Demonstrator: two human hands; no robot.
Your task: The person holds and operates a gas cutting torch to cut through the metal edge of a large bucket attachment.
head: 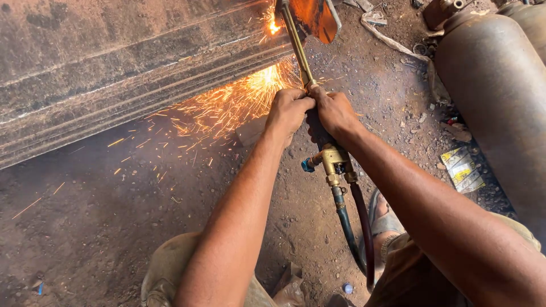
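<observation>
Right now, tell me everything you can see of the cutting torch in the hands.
The cutting torch is brass-coloured, with long thin tubes running up to a lit tip at the rusty steel beam, where orange sparks spray. Its valve body carries a blue knob; a dark green and a dark red hose trail from it. The left hand and right hand grip the handle side by side.

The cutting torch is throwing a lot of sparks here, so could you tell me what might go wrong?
Sparks spray toward the bare left hand and right hand, so burns seem likely. The hoses trail near the sparks and could get scorched. The gas cylinder lies close to the hot work.
</observation>
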